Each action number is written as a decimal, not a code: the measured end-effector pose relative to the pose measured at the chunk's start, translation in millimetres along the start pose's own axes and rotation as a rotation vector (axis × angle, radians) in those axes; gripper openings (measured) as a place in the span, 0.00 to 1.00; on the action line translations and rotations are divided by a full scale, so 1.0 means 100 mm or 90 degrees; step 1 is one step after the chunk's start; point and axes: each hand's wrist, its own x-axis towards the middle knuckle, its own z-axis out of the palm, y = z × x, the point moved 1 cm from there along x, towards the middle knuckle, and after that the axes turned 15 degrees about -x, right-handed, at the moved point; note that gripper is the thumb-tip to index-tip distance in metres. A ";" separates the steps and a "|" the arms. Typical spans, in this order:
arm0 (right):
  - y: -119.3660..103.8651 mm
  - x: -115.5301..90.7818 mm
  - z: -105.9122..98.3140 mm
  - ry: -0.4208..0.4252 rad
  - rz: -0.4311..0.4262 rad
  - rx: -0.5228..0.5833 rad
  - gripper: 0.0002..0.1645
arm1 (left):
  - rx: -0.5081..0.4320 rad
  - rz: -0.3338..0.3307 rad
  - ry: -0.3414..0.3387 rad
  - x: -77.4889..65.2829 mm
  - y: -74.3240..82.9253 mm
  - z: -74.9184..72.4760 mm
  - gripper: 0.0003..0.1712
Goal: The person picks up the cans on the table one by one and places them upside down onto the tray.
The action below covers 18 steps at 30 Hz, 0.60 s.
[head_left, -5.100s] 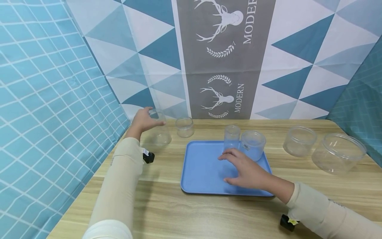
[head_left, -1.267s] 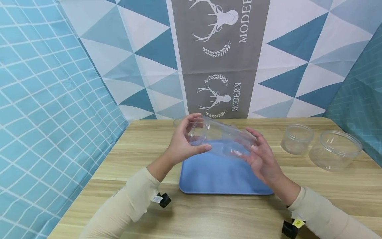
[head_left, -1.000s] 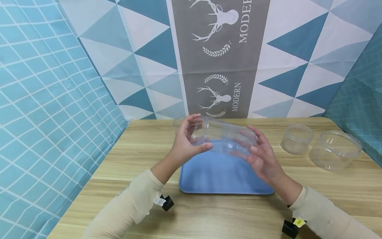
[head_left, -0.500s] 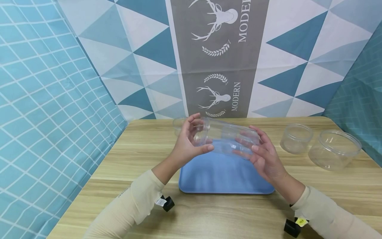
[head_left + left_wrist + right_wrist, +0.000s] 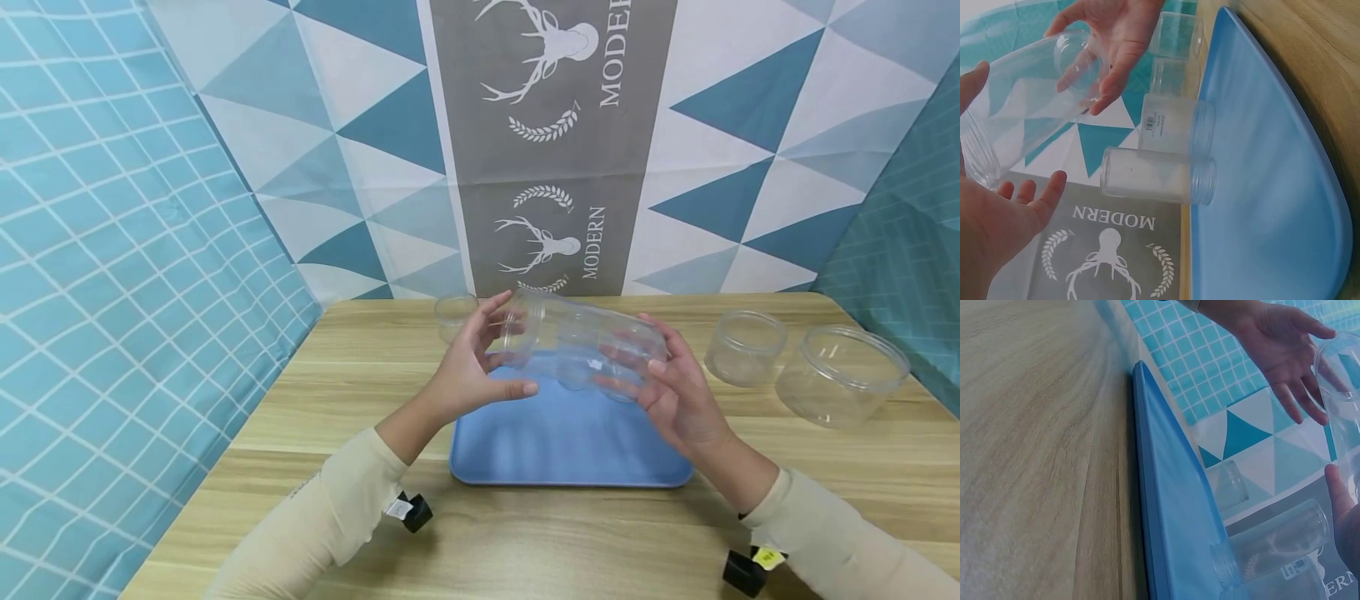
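Observation:
Over the blue tray (image 5: 562,450) a tall clear plastic jar (image 5: 562,329) is held up, tilted, with its mouth to the left and its base lower at the right. My right hand (image 5: 686,400) grips the base end, fingers seen through the plastic. Around the mouth end, my left hand (image 5: 468,371) is spread, its thumb below and apart from the jar. In the left wrist view a slim clear jar (image 5: 1147,178) and a wider jar (image 5: 1169,125) with a barcode label stand on the tray, threaded rims toward it.
A small clear jar (image 5: 453,315) stands at the back left of the wooden table (image 5: 525,550). Two wide clear jars, a smaller one (image 5: 745,350) and a larger one (image 5: 840,379), stand at the right. Patterned cloth (image 5: 405,108) hangs behind.
The tall jar, upright at the left with my left hand at it, has been lifted over the tray and tilted; my right hand took its base. Lately it shifted right, and my left thumb came away.

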 end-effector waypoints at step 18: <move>-0.14 0.01 -0.15 -0.033 -0.039 0.022 0.29 | 0.187 -0.091 -0.012 -0.16 -0.05 -0.24 0.45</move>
